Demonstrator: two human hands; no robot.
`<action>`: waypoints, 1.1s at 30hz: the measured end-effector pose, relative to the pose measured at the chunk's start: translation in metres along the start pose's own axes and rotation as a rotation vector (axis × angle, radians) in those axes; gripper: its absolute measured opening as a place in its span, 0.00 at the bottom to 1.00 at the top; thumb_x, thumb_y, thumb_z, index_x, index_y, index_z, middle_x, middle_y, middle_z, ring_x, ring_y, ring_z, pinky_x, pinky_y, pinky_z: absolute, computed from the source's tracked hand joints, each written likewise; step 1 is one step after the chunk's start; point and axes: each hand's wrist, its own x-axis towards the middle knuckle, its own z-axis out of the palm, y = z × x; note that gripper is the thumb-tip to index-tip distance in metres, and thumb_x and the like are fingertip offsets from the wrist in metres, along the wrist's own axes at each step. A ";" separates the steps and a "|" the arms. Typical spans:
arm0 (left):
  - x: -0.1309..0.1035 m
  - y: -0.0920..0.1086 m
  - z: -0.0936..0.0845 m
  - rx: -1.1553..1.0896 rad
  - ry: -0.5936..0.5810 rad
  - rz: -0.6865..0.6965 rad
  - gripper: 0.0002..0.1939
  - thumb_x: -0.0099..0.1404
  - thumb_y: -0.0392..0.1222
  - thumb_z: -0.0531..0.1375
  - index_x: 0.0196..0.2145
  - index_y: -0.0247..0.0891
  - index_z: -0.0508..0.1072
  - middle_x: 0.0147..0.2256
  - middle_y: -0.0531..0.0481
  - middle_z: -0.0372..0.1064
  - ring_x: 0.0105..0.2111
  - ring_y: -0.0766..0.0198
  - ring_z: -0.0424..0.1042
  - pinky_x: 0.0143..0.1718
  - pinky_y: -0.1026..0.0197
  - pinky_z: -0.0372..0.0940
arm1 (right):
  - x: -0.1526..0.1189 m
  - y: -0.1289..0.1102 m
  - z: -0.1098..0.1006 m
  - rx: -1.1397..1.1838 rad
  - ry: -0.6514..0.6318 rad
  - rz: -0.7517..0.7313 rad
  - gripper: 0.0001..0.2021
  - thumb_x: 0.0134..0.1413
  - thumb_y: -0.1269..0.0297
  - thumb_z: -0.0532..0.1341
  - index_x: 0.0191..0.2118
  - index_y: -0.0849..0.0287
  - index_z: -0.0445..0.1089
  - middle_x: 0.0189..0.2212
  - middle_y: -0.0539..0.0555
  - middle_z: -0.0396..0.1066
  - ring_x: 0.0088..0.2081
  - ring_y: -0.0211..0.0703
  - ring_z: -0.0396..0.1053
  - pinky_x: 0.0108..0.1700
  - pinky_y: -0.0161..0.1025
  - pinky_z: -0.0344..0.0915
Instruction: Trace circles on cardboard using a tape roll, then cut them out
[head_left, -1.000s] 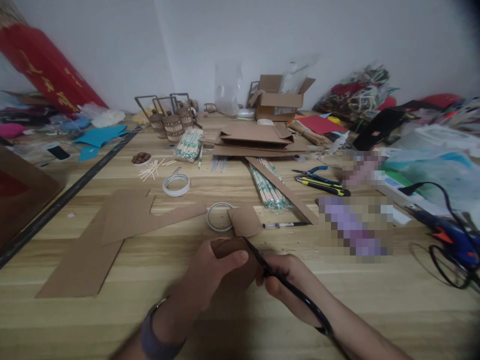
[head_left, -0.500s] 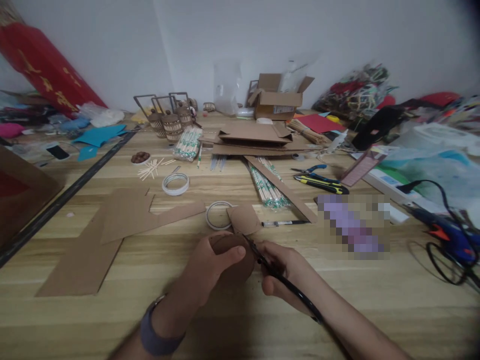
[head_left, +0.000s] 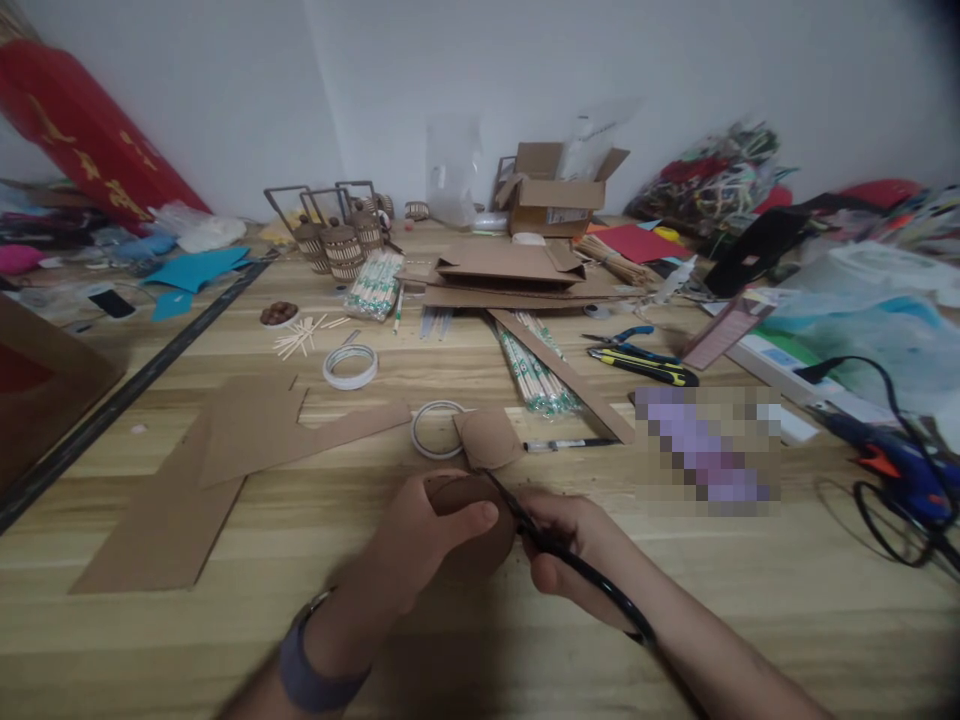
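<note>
Near the front middle of the table, my left hand (head_left: 427, 535) grips a rounded piece of brown cardboard (head_left: 476, 540), its thumb lying across the top. Black-handled scissors (head_left: 577, 568) are held in my right hand (head_left: 581, 545), and their blades meet the upper right edge of that piece. Just beyond the blades lies a small cardboard piece (head_left: 489, 438) with a rounded outline on it. A roll of tape (head_left: 415, 430) touches its left side, and a black pen (head_left: 570, 444) lies to its right.
Larger cardboard sheets (head_left: 161, 525) lie at the left. Farther back are another tape roll (head_left: 350, 381), packaged sticks (head_left: 536, 375), a yellow-black cutter (head_left: 645, 367), pliers (head_left: 626, 340) and stacked cardboard (head_left: 510, 265). A blue glue gun (head_left: 896, 480) with a cable lies at the right.
The rounded cardboard and my left thumb have shifted slightly right. My right hand and the scissors have also moved a little to the right, with the blades appearing closer together.
</note>
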 end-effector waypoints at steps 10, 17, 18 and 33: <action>-0.001 0.005 0.002 -0.012 -0.016 0.007 0.14 0.47 0.46 0.71 0.33 0.41 0.81 0.36 0.51 0.83 0.41 0.50 0.79 0.44 0.54 0.70 | 0.000 0.000 0.003 0.056 0.005 -0.028 0.36 0.44 0.24 0.62 0.29 0.60 0.67 0.22 0.44 0.51 0.25 0.34 0.45 0.25 0.33 0.45; 0.000 0.001 0.000 0.000 -0.025 0.030 0.15 0.48 0.46 0.72 0.35 0.41 0.81 0.37 0.52 0.83 0.41 0.51 0.79 0.44 0.55 0.70 | -0.001 0.001 0.004 0.045 0.009 -0.038 0.35 0.46 0.25 0.61 0.29 0.60 0.67 0.22 0.44 0.50 0.24 0.34 0.45 0.24 0.33 0.44; 0.000 0.001 0.000 0.001 -0.027 0.033 0.15 0.48 0.47 0.72 0.35 0.41 0.81 0.36 0.52 0.83 0.40 0.51 0.79 0.43 0.55 0.70 | -0.001 0.001 0.004 0.044 0.011 -0.046 0.35 0.46 0.25 0.61 0.29 0.60 0.66 0.22 0.44 0.50 0.24 0.34 0.45 0.24 0.33 0.45; -0.002 0.005 0.000 0.027 -0.016 0.035 0.14 0.48 0.46 0.71 0.34 0.42 0.81 0.36 0.51 0.83 0.41 0.50 0.79 0.43 0.54 0.70 | -0.002 -0.002 0.007 0.020 0.022 -0.018 0.32 0.49 0.29 0.63 0.26 0.58 0.62 0.23 0.45 0.53 0.25 0.35 0.47 0.26 0.33 0.48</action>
